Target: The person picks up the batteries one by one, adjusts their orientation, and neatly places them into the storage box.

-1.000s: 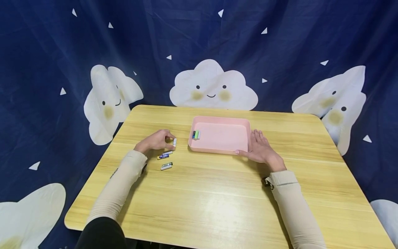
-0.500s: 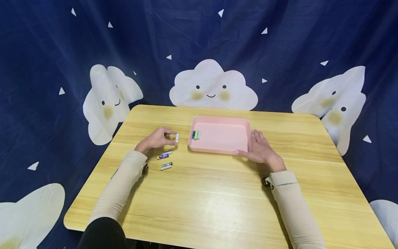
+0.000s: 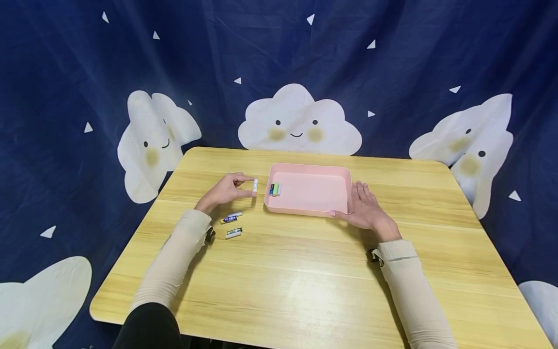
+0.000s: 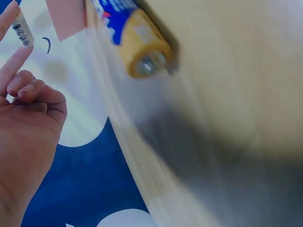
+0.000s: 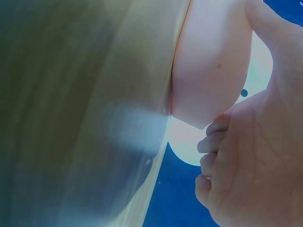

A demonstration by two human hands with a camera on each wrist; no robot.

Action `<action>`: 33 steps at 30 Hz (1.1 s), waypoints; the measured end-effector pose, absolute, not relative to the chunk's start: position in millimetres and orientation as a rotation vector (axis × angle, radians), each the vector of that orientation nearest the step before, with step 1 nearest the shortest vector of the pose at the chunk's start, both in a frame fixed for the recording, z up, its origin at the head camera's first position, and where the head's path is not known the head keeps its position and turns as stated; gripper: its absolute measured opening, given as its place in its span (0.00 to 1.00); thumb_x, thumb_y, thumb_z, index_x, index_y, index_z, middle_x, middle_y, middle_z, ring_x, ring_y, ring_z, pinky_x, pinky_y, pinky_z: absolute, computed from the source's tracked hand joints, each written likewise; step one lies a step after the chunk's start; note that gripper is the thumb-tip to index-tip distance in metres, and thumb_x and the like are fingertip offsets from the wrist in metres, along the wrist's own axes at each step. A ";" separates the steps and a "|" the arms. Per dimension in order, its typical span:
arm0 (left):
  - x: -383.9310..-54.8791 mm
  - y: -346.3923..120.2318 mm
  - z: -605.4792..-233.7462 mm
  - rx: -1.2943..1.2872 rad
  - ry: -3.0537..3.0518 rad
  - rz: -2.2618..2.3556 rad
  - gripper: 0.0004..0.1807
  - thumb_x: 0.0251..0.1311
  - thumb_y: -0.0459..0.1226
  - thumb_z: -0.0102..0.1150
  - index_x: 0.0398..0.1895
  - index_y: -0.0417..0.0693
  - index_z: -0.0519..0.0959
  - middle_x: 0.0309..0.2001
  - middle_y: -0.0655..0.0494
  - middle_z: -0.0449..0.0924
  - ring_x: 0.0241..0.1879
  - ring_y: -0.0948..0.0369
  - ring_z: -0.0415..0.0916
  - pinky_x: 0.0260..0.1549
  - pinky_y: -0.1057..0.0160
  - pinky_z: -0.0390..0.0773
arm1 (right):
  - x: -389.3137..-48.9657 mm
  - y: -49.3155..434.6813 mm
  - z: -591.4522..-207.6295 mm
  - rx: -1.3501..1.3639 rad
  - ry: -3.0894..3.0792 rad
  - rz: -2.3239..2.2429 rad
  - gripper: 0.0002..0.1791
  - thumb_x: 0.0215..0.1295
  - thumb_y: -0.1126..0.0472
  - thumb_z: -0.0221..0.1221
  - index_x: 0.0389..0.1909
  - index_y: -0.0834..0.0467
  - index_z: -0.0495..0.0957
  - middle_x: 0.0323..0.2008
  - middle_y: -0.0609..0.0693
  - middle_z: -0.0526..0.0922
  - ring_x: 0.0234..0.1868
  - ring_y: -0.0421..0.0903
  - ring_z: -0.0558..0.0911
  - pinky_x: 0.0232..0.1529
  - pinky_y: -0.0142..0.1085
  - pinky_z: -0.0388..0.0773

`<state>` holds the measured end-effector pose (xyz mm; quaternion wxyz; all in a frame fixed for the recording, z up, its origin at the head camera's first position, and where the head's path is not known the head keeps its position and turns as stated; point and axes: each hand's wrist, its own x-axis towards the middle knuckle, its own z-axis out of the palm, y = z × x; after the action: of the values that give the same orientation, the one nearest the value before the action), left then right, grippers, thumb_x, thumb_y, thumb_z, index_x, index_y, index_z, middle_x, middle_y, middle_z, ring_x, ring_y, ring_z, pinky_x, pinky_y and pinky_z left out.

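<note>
My left hand (image 3: 225, 189) pinches a white battery (image 3: 255, 185) by its two ends, between thumb and finger, just left of the pink tray (image 3: 314, 210). In the left wrist view the same white battery (image 4: 22, 31) shows dark printing, and my other fingers are curled toward the palm. Three batteries (image 3: 275, 189), dark, green and pale, lie side by side against the tray's left wall. At the tray's right end, my right hand (image 3: 366, 209) rests with straight fingers along the outer wall and the thumb at the front corner.
Nearer me than the left hand, a blue and yellow battery (image 3: 228, 219) lies beside a white one (image 3: 235, 214). Closer still is a pair, one green-labelled (image 3: 234, 230) and one pale. A blue curtain (image 3: 279, 48) with clouds hangs behind the wooden table (image 3: 296, 281).
The left hand has raised the white battery from beside the loose ones and carried it right and away from me, toward the tray. The right hand and tray have stayed in place.
</note>
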<state>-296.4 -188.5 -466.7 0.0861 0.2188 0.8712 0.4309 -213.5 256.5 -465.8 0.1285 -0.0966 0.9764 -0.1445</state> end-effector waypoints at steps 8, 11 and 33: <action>-297.4 -172.8 -460.9 0.614 2.596 1.336 0.32 0.55 0.49 0.78 0.64 0.52 0.83 0.30 0.52 0.57 0.32 0.56 0.56 0.33 0.62 0.59 | -214.1 255.7 -465.7 -0.282 2.848 -0.422 0.71 0.63 0.18 0.48 0.80 0.73 0.32 0.81 0.70 0.27 0.83 0.69 0.31 0.81 0.63 0.32; -298.3 -168.4 -459.7 0.611 2.588 1.359 0.33 0.54 0.49 0.78 0.64 0.51 0.82 0.30 0.54 0.56 0.33 0.56 0.56 0.34 0.61 0.60 | -213.7 255.4 -465.3 -0.284 2.851 -0.423 0.71 0.64 0.19 0.48 0.80 0.73 0.32 0.81 0.70 0.28 0.82 0.69 0.31 0.80 0.63 0.32; -310.7 -135.6 -459.8 0.660 2.536 1.385 0.32 0.56 0.46 0.78 0.65 0.53 0.81 0.29 0.57 0.54 0.33 0.57 0.54 0.33 0.62 0.56 | -215.2 256.6 -467.3 -0.291 2.860 -0.397 0.71 0.64 0.19 0.47 0.80 0.74 0.32 0.81 0.71 0.29 0.82 0.70 0.32 0.81 0.63 0.33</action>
<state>-310.7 -135.6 -459.8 0.0885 0.2218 0.8522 0.4655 -215.2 256.6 -467.3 0.1193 -0.0995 0.9785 -0.1359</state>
